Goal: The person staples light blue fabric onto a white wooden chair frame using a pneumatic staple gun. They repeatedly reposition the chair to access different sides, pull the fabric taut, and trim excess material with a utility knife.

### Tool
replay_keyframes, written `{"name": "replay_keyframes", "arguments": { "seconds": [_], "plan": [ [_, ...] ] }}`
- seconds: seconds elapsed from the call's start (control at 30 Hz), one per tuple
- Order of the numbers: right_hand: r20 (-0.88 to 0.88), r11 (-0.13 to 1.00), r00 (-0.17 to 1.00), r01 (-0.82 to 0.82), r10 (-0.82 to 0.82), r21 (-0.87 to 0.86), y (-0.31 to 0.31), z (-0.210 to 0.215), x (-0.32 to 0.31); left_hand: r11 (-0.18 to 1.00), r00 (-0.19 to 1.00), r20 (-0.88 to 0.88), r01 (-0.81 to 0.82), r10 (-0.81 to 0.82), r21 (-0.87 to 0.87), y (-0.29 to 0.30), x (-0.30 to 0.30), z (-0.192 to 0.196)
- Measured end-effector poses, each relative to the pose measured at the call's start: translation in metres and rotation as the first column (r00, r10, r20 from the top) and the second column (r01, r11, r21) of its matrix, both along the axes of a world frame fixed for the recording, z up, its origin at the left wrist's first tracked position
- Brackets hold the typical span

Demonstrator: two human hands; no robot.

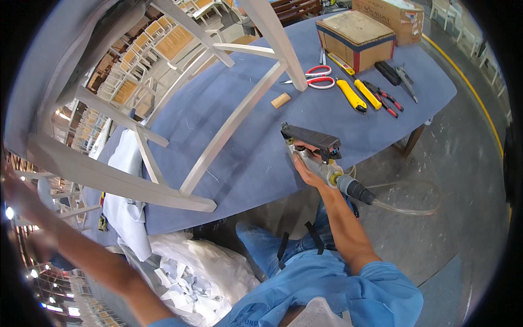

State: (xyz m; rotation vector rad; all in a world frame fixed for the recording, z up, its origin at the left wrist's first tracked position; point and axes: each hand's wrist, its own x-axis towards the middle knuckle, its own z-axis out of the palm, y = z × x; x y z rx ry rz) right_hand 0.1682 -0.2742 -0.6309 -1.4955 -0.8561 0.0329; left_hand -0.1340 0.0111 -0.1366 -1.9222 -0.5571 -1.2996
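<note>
A pale painted wooden chair (234, 128) is tipped over on the blue-grey covered table (321, 131), its legs and rails slanting across the left half. Its grey seat (60, 71) faces the far left. My right hand (306, 168) is closed around a pneumatic staple gun (313, 147), held over the table's front edge with a clear air hose (406, 210) trailing to the right. My left arm reaches to the far left, where my left hand (19, 188) is close to the chair; its fingers are too dark and smeared at the rim to make out.
Red-handled scissors (320, 77), yellow-handled knives (351, 95), pliers (389, 101) and a wooden cylinder (281, 100) lie on the table. Behind them stand cardboard boxes (357, 41). A plastic bag of white scraps (196, 278) sits below the table at left, near white cloth (125, 201).
</note>
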Motion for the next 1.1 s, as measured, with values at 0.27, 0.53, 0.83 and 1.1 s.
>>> {"name": "replay_keyframes", "arguments": {
  "seconds": [0.27,0.53,0.83,1.1],
  "plan": [
    [-0.028,0.965,0.989,-0.150,0.148,-0.214,-0.007,0.026,0.003,0.350,0.676,0.729,0.712,-0.106,-0.609,-0.059,0.039,-0.247],
    [0.027,0.995,0.999,0.027,-0.025,-0.091,0.011,-0.010,0.002,0.284,0.516,0.746,0.856,-0.422,-0.432,-0.023,0.012,-0.247],
    [-0.051,1.000,0.999,-0.006,0.005,-0.016,0.006,0.032,-0.011,0.950,0.933,0.219,0.246,-0.286,0.194,-0.014,-0.009,0.076],
    [-0.147,0.870,0.919,-0.281,0.365,0.404,0.023,0.211,-0.048,0.805,0.907,-0.383,-0.091,-0.177,-0.586,0.037,0.132,0.228]
  ]
}}
